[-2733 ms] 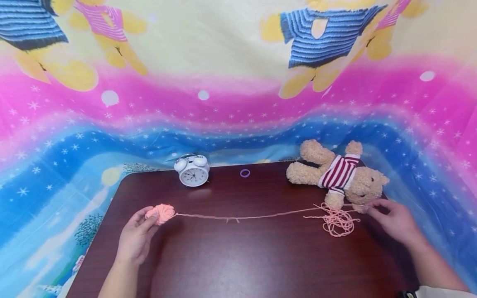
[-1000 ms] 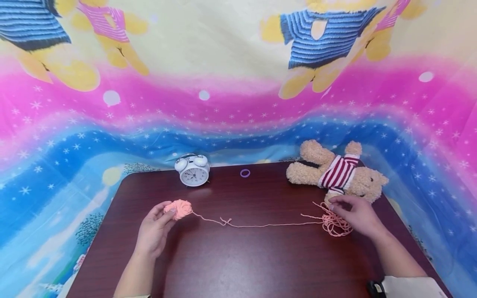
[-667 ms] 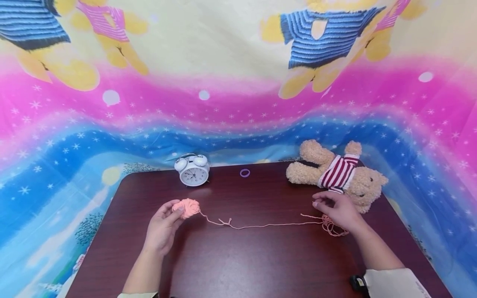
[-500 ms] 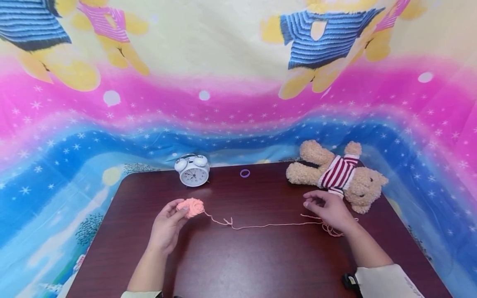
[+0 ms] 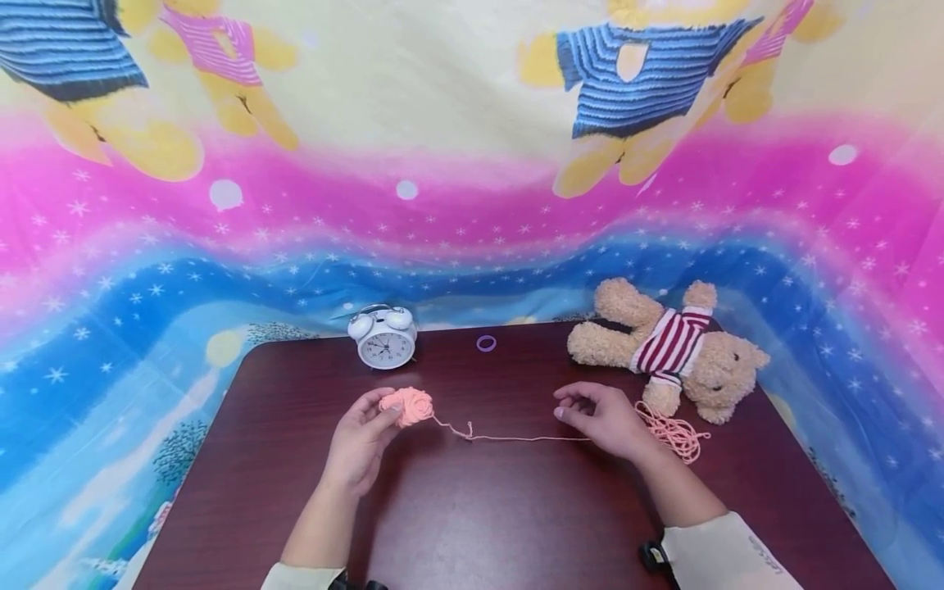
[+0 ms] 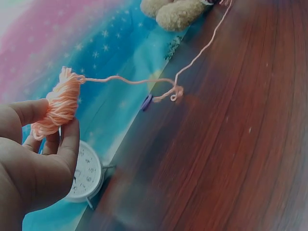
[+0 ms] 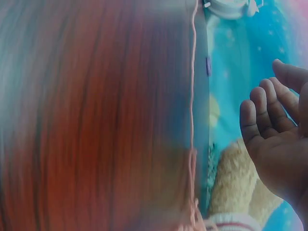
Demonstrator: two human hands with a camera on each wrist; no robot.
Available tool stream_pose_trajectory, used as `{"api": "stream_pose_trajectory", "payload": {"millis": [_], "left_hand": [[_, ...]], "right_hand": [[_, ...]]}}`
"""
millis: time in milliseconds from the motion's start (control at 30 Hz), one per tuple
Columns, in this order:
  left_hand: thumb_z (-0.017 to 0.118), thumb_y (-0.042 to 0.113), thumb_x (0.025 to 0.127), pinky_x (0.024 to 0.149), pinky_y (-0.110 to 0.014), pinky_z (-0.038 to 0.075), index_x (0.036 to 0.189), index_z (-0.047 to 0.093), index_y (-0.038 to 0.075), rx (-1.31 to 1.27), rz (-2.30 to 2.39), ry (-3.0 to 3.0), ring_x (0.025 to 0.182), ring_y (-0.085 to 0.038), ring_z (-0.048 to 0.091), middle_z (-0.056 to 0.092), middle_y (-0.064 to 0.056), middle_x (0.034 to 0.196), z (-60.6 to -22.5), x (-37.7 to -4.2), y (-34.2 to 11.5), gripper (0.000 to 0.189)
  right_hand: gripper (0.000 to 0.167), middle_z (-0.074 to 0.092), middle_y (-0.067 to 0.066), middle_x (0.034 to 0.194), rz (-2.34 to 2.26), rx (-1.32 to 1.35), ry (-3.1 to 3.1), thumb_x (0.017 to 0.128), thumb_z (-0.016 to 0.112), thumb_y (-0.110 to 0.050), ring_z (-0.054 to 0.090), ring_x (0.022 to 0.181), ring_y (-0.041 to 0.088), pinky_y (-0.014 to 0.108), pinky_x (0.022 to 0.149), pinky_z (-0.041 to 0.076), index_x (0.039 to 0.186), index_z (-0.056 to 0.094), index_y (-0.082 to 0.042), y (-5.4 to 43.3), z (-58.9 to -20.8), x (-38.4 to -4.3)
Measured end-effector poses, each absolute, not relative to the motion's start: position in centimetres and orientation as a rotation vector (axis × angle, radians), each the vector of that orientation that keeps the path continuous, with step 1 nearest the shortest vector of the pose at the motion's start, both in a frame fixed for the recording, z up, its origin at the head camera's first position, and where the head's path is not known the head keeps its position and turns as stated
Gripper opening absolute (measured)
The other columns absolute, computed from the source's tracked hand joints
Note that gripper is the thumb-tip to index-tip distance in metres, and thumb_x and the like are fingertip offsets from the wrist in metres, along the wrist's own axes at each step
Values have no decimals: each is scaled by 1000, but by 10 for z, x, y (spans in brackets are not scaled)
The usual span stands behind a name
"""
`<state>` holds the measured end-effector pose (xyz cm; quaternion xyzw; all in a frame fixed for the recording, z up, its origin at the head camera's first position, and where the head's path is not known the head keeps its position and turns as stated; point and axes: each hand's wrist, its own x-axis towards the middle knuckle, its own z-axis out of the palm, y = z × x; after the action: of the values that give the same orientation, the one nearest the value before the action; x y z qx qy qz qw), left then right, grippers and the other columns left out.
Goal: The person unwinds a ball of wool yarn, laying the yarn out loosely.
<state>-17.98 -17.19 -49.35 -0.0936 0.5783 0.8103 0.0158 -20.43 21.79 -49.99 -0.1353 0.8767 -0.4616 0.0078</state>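
A small wound bundle of peach yarn is pinched between the thumb and fingers of my left hand, held up over the table. In the left wrist view the yarn bundle shows its wraps. A strand of the same yarn runs right from it, with a small knot near the bundle. My right hand hovers above the strand, fingers loosely bent and nothing between them; the right wrist view shows the same bare palm. Behind its wrist lies a loose tangle of yarn.
A teddy bear in a striped shirt lies at the back right, beside the tangle. A white alarm clock stands at the back left, and a purple ring lies between them. A printed cloth surrounds the dark table.
My left hand has moved right with the yarn bundle. The right hand has come left from the bear's head, past the tangle, to over the strand, which now sags instead of being stretched.
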Motion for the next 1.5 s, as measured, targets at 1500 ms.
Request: {"api": "stream_pose_trajectory", "payload": {"millis": [1500], "left_hand": [[69,-2,95,85,-31,60,131,54,-7,-168,2450,1756,94,-17,65,64,-9,109,-487,-179,-103,40]], "right_hand": [[10,72,-13,95,-1474,-842,2685,91,81,-21,68,90,7,28,80,57,97,80,-13,122,-502,-199]]}}
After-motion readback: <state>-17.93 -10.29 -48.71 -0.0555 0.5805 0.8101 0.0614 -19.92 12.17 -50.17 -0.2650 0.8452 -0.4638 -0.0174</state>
